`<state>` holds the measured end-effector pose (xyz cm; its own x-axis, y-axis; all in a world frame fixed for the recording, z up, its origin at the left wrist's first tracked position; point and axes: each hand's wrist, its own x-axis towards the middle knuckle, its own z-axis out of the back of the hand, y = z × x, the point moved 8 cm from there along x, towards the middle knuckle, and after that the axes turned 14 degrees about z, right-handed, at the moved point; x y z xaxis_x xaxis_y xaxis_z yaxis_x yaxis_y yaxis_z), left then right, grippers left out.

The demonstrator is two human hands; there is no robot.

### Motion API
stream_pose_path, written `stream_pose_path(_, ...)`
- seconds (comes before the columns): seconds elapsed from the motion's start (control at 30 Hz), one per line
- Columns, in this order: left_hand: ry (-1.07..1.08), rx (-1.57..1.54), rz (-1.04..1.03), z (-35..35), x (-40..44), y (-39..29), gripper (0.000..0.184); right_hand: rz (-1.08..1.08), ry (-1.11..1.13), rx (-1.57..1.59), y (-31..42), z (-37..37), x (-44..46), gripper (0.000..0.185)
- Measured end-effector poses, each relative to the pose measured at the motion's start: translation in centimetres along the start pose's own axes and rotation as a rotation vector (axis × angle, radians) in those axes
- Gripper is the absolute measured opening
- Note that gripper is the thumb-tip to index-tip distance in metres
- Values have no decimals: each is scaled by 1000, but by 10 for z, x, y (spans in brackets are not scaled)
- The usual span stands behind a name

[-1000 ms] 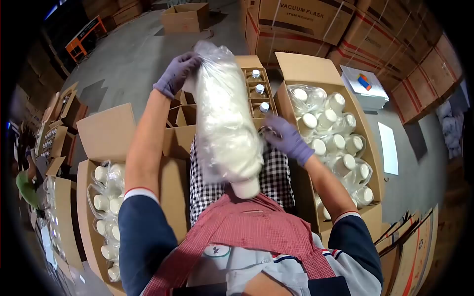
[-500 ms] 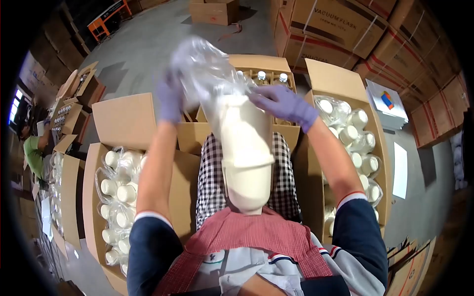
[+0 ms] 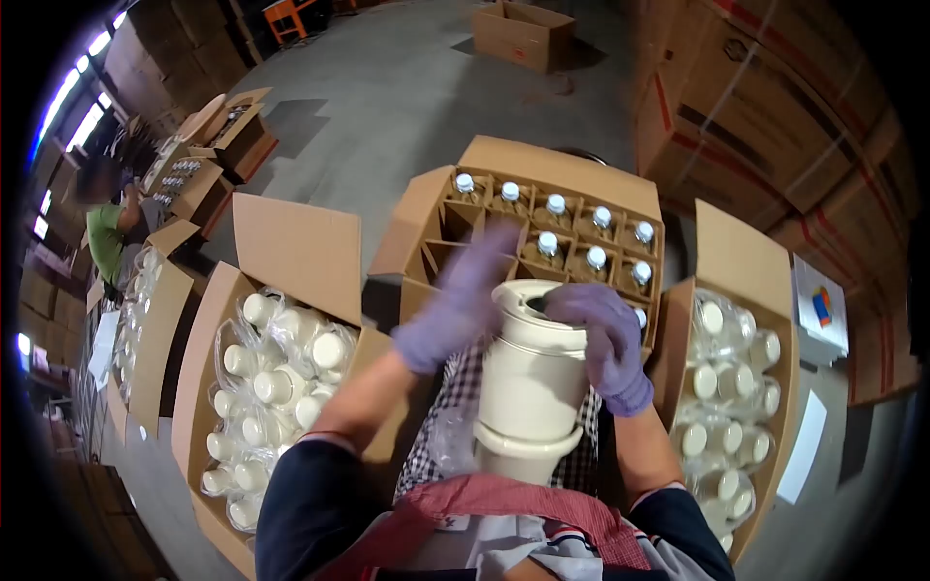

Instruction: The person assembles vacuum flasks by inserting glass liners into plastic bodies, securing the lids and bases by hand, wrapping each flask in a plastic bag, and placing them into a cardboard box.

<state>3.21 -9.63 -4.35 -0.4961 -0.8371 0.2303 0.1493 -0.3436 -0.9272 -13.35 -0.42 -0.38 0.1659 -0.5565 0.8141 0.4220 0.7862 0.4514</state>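
Head view: I see the right hand (image 3: 612, 339), in a purple glove, with bent fingers over the top rim of a cream flask body (image 3: 531, 387); I cannot tell whether they grip it. I find the left hand (image 3: 460, 302) blurred beside the rim, its state unreadable to me. The flask body stands over the checkered trousers (image 3: 418, 460), with clear plastic (image 3: 450, 438) beside it. Just ahead, a divided carton (image 3: 562, 167) holds capped bottles (image 3: 555, 206). Open cartons, the left carton (image 3: 298, 254) and right carton (image 3: 742, 259), hold bagged flasks (image 3: 274, 387). Far left, I see a person in green (image 3: 105, 234).
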Motion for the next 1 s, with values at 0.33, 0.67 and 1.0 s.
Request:
stream_pose_path(0.33,407,-259,-149,-65,57,-2,84,-307,102,60,-102,38,-19,50)
stream_pose_path(0.67,308,-193,-511,-40,92,-33,58,-702,-183,116,-181,43,-41,64)
stream_pose_path(1.0,-517,203,175,55,332,260,35,-469,-250,-125,-310,55,-75,49)
